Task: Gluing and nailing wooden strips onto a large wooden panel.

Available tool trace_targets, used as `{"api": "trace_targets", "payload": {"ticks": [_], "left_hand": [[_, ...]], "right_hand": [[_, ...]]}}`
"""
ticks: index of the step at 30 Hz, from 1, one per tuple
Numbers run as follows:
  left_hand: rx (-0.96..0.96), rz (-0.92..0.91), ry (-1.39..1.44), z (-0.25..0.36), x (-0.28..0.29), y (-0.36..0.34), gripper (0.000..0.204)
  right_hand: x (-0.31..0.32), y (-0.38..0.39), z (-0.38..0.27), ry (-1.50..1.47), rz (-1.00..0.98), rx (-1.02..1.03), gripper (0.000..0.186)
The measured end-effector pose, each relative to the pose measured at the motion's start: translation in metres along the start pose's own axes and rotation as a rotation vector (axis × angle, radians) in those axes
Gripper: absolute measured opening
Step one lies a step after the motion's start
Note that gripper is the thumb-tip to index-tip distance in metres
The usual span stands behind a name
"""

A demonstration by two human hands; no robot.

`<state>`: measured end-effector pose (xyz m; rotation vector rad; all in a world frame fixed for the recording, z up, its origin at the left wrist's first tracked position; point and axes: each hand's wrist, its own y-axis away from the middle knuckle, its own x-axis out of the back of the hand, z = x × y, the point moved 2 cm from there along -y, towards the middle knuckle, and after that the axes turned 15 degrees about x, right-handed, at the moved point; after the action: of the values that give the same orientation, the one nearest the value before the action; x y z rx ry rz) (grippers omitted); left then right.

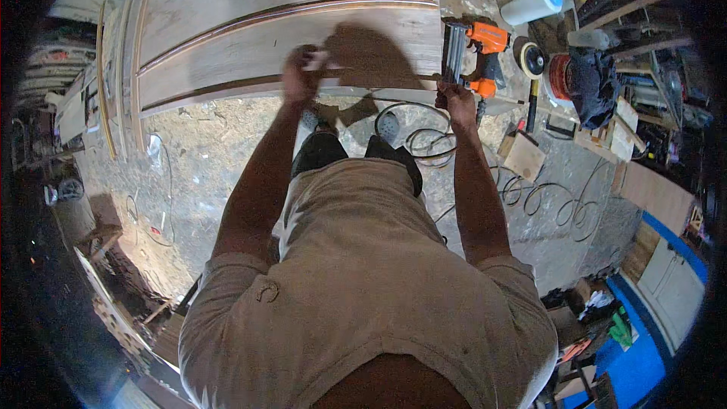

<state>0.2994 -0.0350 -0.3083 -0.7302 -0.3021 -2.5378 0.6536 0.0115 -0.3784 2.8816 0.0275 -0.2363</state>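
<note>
A pale wooden panel (250,53) lies flat on the workbench in front of me. A dark wooden strip (204,95) runs along its near edge, and a second moulding strip (288,9) crosses it farther back. My left hand (301,76) is over the near strip, its fingers bent and smeared by motion; something pale shows at the fingertips, too blurred to name. My right hand (457,102) is closed at the right end of the near strip, fingers curled at the panel's corner. Just beyond it lies an orange and black nail gun (488,36).
Right of the nail gun are a white glue bottle (530,6) with a blue cap, a round tape roll (532,59), a red spool (559,77) and a hammer (532,106). A coiled air hose (432,144) and a wooden block (522,157) lie on the dusty floor.
</note>
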Motion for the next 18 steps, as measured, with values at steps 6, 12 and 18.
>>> {"api": "trace_targets", "payload": {"ticks": [6,12,18], "left_hand": [[-0.657,-0.437,-0.588,0.042,-0.082,0.029,0.057],[-0.740,-0.184,-0.677,0.007,-0.038,0.037,0.060],[-0.698,-0.116,-0.781,-0.035,0.022,0.022,0.048]], "right_hand": [[-0.010,0.003,-0.009,0.168,0.047,0.040,0.032],[0.000,-0.001,0.009,0.371,0.095,0.115,0.034],[-0.011,0.012,-0.016,0.397,0.111,0.072,0.032]]}}
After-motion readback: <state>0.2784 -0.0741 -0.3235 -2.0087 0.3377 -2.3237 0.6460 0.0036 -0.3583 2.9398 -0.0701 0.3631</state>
